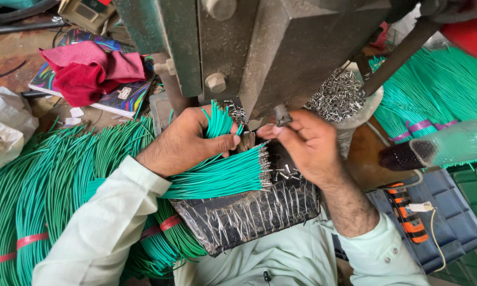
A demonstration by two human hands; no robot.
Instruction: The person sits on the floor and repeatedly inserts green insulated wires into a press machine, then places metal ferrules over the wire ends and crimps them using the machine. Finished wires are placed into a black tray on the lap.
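My left hand [188, 140] is closed around a bunch of short green wires [219, 121] that stick up from its fist, close to the press machine [259, 47]. My right hand [307, 143] pinches something small at its fingertips, right under the machine's dark tool tip [282, 115]; what it pinches is too small to tell. Below both hands a bundle of green wires with metal terminals [225, 177] lies across a black foil-wrapped block [249, 214].
Big bundles of green wire tied with red tape [42, 185] lie at left, more tied with purple bands [434, 95] at right. A heap of loose metal terminals [338, 95], a red cloth [93, 69], a white bag [2, 127] and a blue crate [445, 212] surround the machine.
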